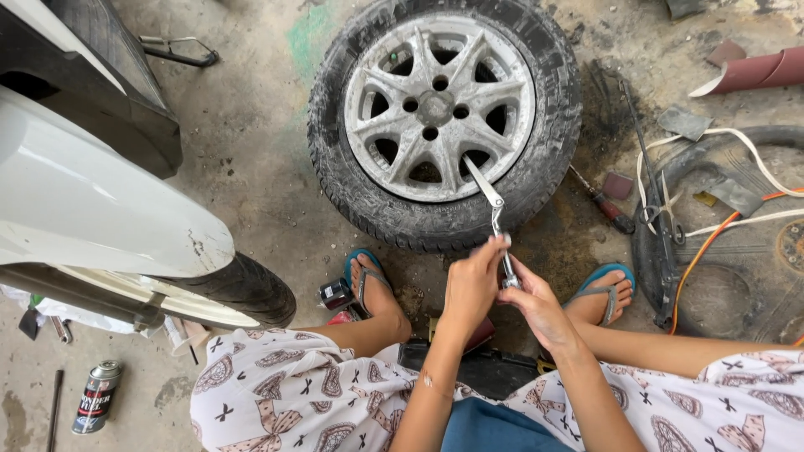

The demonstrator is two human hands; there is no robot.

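A car wheel [444,117] with a dirty silver alloy rim lies flat on the concrete floor in front of me. Both my hands hold a slim metal tool [494,209] whose far end rests on the rim's lower edge. My left hand [473,285] is closed around the tool's near end from the left. My right hand [532,305] grips the same handle from the right, fingers wrapped on it. My feet in blue flip-flops [368,280] sit on either side, close to the tyre.
A white vehicle body panel and another tyre [243,289] are at the left. A spray can [96,395] lies lower left. A screwdriver [603,203], a long bar, hoses and a rubber tube [737,243] lie at the right. A black box [494,372] sits under my arms.
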